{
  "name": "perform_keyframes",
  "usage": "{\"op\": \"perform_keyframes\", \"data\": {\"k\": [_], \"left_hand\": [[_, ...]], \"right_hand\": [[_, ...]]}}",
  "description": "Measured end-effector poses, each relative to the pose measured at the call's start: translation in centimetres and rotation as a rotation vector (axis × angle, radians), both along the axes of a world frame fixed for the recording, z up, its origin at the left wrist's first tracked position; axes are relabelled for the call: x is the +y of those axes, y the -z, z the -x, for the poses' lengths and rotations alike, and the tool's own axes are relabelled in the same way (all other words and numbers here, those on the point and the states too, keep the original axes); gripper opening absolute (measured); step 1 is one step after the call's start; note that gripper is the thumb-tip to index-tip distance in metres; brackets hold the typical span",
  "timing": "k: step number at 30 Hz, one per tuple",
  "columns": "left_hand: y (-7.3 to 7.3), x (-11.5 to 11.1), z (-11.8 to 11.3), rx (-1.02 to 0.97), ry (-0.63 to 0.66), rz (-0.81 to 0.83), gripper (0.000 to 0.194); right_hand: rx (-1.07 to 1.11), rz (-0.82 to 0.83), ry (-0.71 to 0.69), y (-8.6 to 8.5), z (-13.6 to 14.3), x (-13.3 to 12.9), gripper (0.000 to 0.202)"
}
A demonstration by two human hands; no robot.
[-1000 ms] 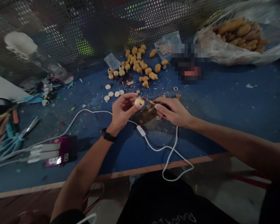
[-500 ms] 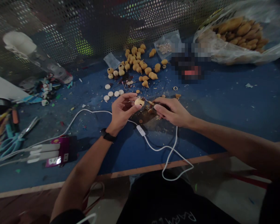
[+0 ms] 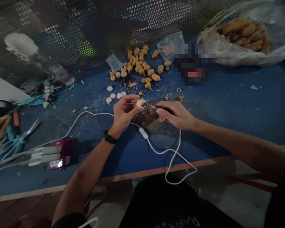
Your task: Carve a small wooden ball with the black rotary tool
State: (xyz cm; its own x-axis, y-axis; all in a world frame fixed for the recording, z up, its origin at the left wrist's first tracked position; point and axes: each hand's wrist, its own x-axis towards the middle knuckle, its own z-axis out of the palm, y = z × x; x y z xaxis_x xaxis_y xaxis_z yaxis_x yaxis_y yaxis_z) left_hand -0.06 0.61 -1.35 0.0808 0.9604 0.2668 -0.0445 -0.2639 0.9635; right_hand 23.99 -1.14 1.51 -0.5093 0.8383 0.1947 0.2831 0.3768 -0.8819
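My left hand (image 3: 124, 111) pinches a small pale gourd (image 3: 141, 103) between thumb and fingers; a dark hole shows on its near side. Opposite, my right hand (image 3: 174, 114) is closed around a dark pen-shaped power tool with a brass-coloured nose (image 3: 152, 107). Its thin bit points left and meets or nearly meets the gourd; contact is too small to make out. A white cord (image 3: 180, 142) runs from below my right hand. Shavings and small cut pieces lie under both hands on the blue table (image 3: 209, 107).
Many small gourds (image 3: 139, 60) lie beyond my hands, near white discs (image 3: 112, 96). A plastic bag of gourds (image 3: 248, 33) stands back right. The cord has an inline switch (image 3: 143, 133) and loops over the table edge. At left are scissors (image 3: 19, 139) and a purple power bank (image 3: 64, 155).
My left hand has turned the gourd slightly, and it sits a touch further left. The tool's nose has tipped slightly lower. Both hands otherwise stay in place.
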Motion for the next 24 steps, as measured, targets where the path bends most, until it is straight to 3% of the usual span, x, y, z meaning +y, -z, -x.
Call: {"op": "perform_keyframes", "data": {"k": [24], "left_hand": [[0.12, 0.02, -0.04, -0.048, 0.027, -0.038, 0.045]], "right_hand": [[0.022, 0.006, 0.007, 0.22, 0.14, -0.09, 0.033]]}}
